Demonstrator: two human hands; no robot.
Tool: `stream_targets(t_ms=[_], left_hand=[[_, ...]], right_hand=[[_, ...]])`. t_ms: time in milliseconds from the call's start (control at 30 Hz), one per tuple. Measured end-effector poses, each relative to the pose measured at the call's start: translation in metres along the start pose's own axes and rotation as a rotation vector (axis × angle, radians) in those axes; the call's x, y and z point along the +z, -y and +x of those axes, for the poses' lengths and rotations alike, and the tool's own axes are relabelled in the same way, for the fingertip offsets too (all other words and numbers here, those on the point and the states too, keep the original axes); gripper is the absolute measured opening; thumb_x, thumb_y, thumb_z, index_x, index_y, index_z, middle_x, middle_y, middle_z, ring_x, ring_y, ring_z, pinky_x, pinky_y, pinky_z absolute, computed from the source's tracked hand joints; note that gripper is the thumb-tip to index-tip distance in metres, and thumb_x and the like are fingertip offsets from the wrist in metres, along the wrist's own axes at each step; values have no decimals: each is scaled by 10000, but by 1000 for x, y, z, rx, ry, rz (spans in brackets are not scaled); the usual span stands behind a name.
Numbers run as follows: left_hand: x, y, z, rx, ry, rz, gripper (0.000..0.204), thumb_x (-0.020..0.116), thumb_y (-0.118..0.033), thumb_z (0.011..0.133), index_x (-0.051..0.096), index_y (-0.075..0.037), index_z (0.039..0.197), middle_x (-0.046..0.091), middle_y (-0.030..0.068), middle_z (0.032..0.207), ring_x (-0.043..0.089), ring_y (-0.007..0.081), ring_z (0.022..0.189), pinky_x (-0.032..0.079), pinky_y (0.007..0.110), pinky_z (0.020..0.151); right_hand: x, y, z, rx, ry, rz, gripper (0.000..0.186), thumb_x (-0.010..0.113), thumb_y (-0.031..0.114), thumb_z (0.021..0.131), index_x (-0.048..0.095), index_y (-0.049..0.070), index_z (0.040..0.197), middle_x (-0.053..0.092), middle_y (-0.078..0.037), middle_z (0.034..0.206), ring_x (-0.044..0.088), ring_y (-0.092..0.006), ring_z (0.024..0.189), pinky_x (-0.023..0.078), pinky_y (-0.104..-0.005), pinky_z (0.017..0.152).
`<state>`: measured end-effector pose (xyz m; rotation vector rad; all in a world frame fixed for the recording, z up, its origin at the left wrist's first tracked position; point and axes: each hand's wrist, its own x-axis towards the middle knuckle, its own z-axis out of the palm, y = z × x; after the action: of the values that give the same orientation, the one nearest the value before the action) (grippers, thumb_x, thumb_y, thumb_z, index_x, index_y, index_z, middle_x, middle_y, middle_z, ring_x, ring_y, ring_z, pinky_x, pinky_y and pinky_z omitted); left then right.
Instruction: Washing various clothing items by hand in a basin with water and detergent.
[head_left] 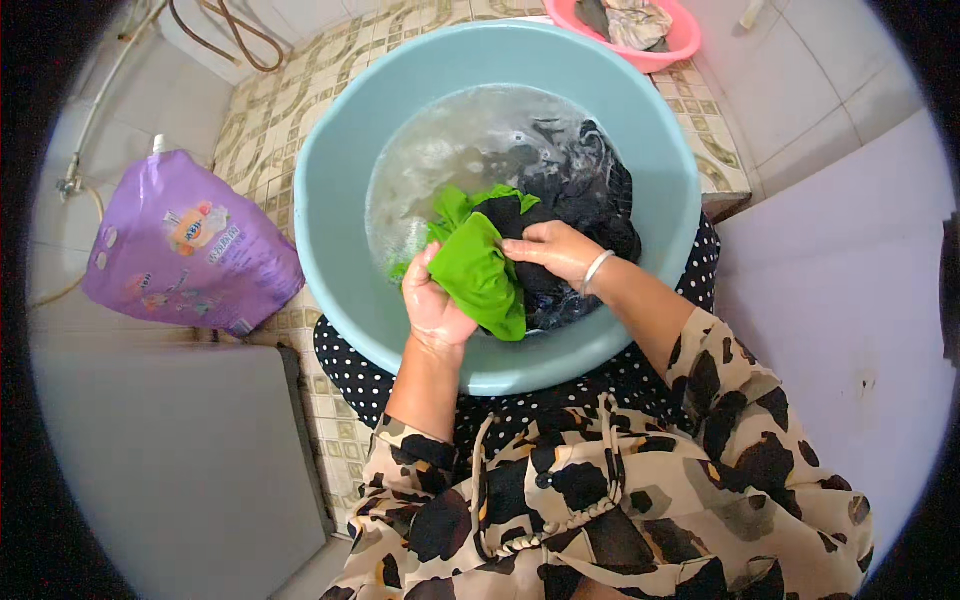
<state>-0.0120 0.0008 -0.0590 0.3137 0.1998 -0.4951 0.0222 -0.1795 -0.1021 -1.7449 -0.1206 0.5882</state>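
A wet bright green garment with black parts is held up over a big light-blue basin. My left hand grips its left side, the thumb pressed on the green cloth and the fingers partly hidden. From the right, my right hand pinches the garment where green meets black. Part of the green cloth droops toward the cloudy, sudsy water. Dark clothes lie soaking in the basin's right half, beyond and beside my right hand. Where the garment's black part ends among them, I cannot tell.
A purple refill pouch with a white cap stands left of the basin. Behind it at the right, a pink basin holds more clothes. A grey box-like surface is at the lower left, a pale panel at the right. A hose hangs far left.
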Motion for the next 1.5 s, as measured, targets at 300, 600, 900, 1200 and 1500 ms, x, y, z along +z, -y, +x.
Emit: stream_targets(t_ms=[300, 600, 900, 1200, 1500], left_hand=[[22, 7, -10, -149, 180, 181, 586, 520, -102, 654, 391, 39, 1208, 525, 157, 1113, 528, 254, 1005, 406, 360, 891], [64, -23, -19, 180, 278, 305, 512, 622, -87, 697, 439, -2, 1168, 516, 136, 1135, 485, 253, 1074, 377, 403, 923], [18, -18, -3, 148, -27, 204, 406, 533, -218, 831, 431, -6, 1161, 498, 134, 1160, 487, 271, 1067, 390, 410, 916], [-60, 10, 36, 170, 99, -339, 314, 384, -277, 893, 492, -65, 1097, 533, 112, 1100, 511, 233, 1025, 413, 394, 873], [37, 40, 40, 55, -431, 61, 371, 378, -378, 887, 551, -76, 1016, 597, 77, 978, 569, 230, 861, 450, 369, 792]], right_hand=[[-41, 136, -29, -445, 79, 688, 308, 502, 191, 826, 486, 14, 1079, 564, -43, 971, 522, -114, 910, 415, -257, 809], [-76, 154, -50, -444, -122, 466, 279, 506, 201, 837, 497, 19, 1048, 555, -34, 941, 540, -113, 828, 452, -255, 717], [-91, 51, -10, -334, 76, -748, 474, 727, 312, 600, 590, 4, 934, 594, -108, 941, 541, -235, 959, 391, -331, 869], [38, 103, -6, -799, 9, -194, 130, 574, 140, 685, 581, 51, 780, 595, -101, 794, 594, -240, 749, 463, -333, 660], [12, 68, 38, -491, -436, -792, 262, 505, 253, 755, 572, 108, 548, 550, -138, 555, 564, -324, 553, 448, -421, 502]])
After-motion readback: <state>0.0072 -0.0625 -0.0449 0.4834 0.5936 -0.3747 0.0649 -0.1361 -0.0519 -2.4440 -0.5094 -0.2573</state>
